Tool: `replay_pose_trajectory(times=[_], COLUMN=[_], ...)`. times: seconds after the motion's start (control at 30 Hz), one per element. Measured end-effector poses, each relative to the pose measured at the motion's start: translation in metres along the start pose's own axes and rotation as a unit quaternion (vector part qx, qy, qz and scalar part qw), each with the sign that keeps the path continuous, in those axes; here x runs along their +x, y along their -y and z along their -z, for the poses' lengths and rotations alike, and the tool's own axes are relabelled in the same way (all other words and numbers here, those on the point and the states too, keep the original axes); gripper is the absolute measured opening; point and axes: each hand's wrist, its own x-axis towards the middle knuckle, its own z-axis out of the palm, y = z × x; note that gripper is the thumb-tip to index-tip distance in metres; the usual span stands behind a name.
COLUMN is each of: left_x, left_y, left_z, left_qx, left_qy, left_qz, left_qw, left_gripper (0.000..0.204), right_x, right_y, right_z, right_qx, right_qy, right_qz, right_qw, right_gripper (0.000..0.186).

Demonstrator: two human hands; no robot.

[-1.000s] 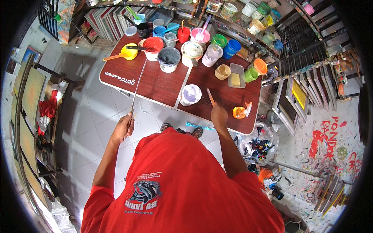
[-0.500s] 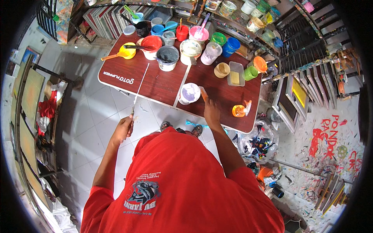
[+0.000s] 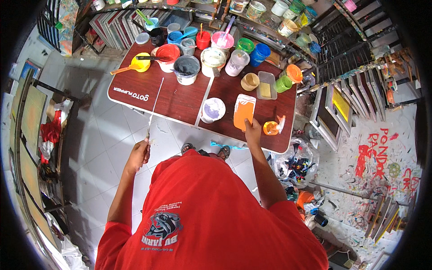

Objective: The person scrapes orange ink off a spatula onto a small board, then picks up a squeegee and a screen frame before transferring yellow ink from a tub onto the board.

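My left hand is closed round the handle of a long thin stirrer-like tool; its pale, narrow shaft reaches up over the table's near edge. In my right hand is a flat orange scraper, pinched at its lower end, its broad face showing and whitish paint along its far edge. Left of the scraper, apart from it, a white tub of pale purple paint stands on the dark red table. A small orange spray bottle is just right of my right hand.
Paint tubs crowd the table's far side, among them a dark grey one and a red one. A yellow bowl sits at the left. Near the right end is a clear box. Framed screens lean at the right.
My right hand has turned the orange scraper, so its flat face shows instead of its edge. My left hand and the thin tool have barely moved. The whole view has shifted slightly.
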Motion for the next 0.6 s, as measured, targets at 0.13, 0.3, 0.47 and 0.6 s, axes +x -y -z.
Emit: replay_pose_trajectory(times=[0.13, 0.3, 0.47, 0.6], left_x=[0.003, 0.001, -0.002, -0.005], left_y=[0.001, -0.002, -0.003, -0.002], left_z=[0.0, 0.001, 0.002, 0.004], left_qx=[0.004, 0.002, 0.002, 0.023], left_qy=[-0.003, -0.005, -0.014, -0.026], left_qz=[-0.004, 0.0, 0.011, -0.016], left_qw=[1.0, 1.0, 1.0, 0.999], left_gripper=[0.046, 0.046, 0.045, 0.044], right_x=[-0.01, -0.013, -0.013, -0.022], right_y=[0.001, -0.009, -0.015, 0.004], right_z=[-0.015, -0.034, -0.042, -0.045], right_qx=[0.076, 0.044, -0.064, -0.091], right_qy=[-0.027, -0.081, -0.087, -0.105], right_qz=[-0.011, 0.054, 0.073, 0.088], right_qw=[0.997, 0.994, 0.991, 0.986], right_gripper=[0.018, 0.02, 0.021, 0.021])
